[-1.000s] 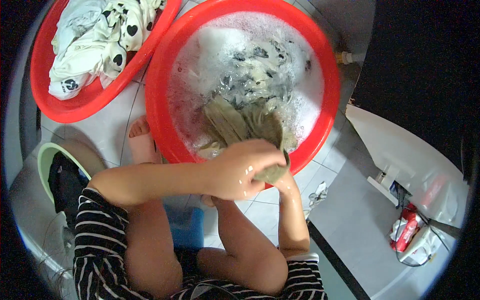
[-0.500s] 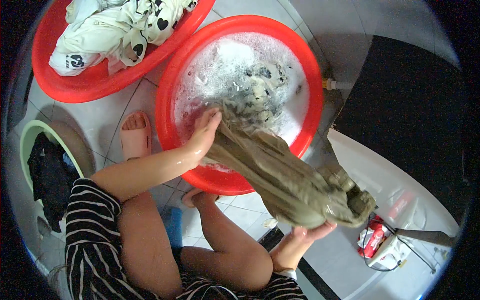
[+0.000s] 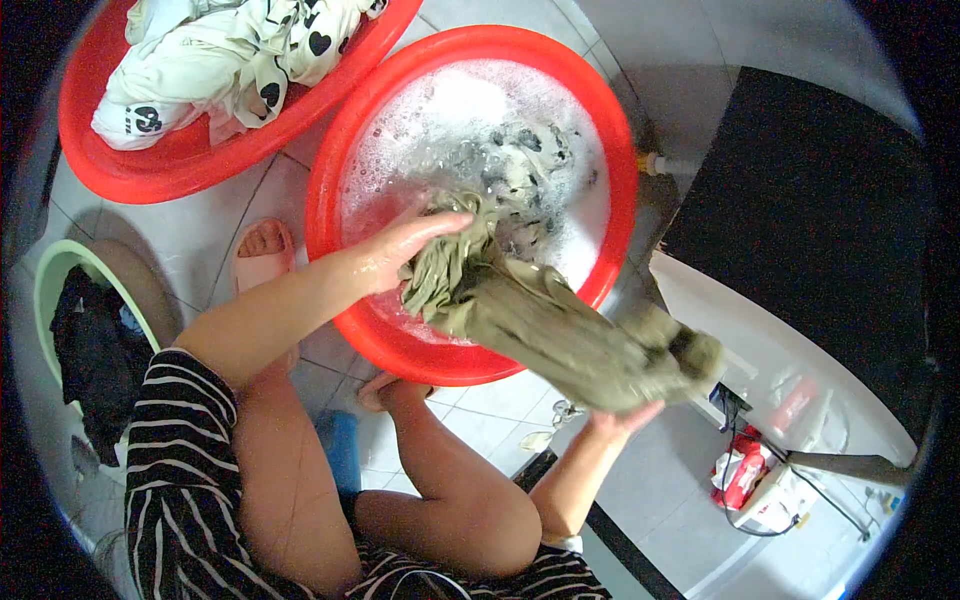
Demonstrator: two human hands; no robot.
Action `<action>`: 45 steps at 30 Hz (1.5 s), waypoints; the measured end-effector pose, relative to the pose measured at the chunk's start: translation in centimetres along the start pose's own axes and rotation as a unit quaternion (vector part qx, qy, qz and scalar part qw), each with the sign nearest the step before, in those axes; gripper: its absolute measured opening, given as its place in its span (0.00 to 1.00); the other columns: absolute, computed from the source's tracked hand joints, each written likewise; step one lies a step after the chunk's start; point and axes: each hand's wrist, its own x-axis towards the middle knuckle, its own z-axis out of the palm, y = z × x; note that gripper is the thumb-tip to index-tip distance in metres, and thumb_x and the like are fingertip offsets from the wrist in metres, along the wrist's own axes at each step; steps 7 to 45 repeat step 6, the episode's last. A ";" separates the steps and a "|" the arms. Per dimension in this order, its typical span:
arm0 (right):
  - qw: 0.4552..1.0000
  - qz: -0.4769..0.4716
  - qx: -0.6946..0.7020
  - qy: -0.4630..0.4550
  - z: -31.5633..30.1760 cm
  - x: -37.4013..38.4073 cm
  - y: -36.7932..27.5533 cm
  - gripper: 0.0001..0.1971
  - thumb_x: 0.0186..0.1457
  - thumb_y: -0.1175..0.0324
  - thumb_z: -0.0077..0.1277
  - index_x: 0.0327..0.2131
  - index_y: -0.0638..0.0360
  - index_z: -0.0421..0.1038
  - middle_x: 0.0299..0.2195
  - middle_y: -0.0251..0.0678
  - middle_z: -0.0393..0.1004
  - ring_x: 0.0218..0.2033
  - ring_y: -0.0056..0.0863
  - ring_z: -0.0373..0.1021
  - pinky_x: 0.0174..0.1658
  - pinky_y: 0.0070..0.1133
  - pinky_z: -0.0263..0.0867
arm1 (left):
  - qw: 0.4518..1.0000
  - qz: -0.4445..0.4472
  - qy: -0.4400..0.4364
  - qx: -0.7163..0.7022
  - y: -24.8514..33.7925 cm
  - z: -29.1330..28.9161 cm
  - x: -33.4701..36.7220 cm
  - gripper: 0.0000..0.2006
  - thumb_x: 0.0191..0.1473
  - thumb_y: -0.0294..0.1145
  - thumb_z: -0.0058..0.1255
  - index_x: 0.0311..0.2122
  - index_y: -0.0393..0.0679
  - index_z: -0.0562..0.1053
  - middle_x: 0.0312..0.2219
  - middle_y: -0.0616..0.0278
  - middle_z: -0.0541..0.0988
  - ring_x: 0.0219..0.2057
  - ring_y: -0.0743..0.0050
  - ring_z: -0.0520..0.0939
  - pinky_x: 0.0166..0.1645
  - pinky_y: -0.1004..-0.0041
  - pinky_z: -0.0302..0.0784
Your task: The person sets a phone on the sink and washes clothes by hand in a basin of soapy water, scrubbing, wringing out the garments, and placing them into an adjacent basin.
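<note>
A wet olive-khaki garment (image 3: 545, 325) stretches from over the soapy water, across the rim of the red basin (image 3: 335, 160), to the right. My left hand (image 3: 405, 245) grips its bunched end above the suds, with the thumb on top and the other fingers hidden by cloth. Under the far end, outside the basin, my right hand (image 3: 622, 420) holds the fabric from below; its fingers are partly covered. In the foamy water lies a pale cloth with dark spots (image 3: 530, 160).
Behind on the left, a second red basin (image 3: 130, 180) holds white clothes (image 3: 200, 70), some with black hearts. A pale green tub (image 3: 50, 290) with dark clothes stands at the left. To the right are a white curved edge (image 3: 790, 350), a dark panel (image 3: 800, 210) and a red-and-white package (image 3: 740, 475).
The cloth near my left hand has become more bunched, and that hand has shifted slightly right. My right hand has moved a little up and left with the garment's far end.
</note>
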 end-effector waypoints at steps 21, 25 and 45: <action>0.970 0.112 -0.146 0.161 -3.7 6.3 7.0 0.26 0.50 0.76 0.47 0.55 0.57 0.58 0.52 0.38 0.64 0.53 0.35 0.61 0.57 0.34 0.57 | 0.731 0.322 -0.011 0.602 0.9 -1.1 0.8 0.36 0.41 0.29 0.57 0.58 0.49 0.58 0.50 0.48 0.68 0.50 0.53 0.71 0.54 0.64 0.66; 0.970 0.112 -0.146 0.161 -3.7 6.3 7.0 0.26 0.50 0.76 0.47 0.55 0.57 0.58 0.52 0.38 0.64 0.53 0.35 0.61 0.57 0.34 0.57 | 0.731 0.322 -0.011 0.602 0.9 -1.1 0.8 0.36 0.41 0.29 0.57 0.58 0.49 0.58 0.50 0.48 0.68 0.50 0.53 0.71 0.54 0.64 0.66; 0.970 0.112 -0.146 0.161 -3.7 6.3 7.0 0.26 0.50 0.76 0.47 0.55 0.57 0.58 0.52 0.38 0.64 0.53 0.35 0.61 0.57 0.34 0.57 | 0.731 0.322 -0.011 0.602 0.9 -1.1 0.8 0.36 0.41 0.29 0.57 0.58 0.49 0.58 0.50 0.48 0.68 0.50 0.53 0.71 0.54 0.64 0.66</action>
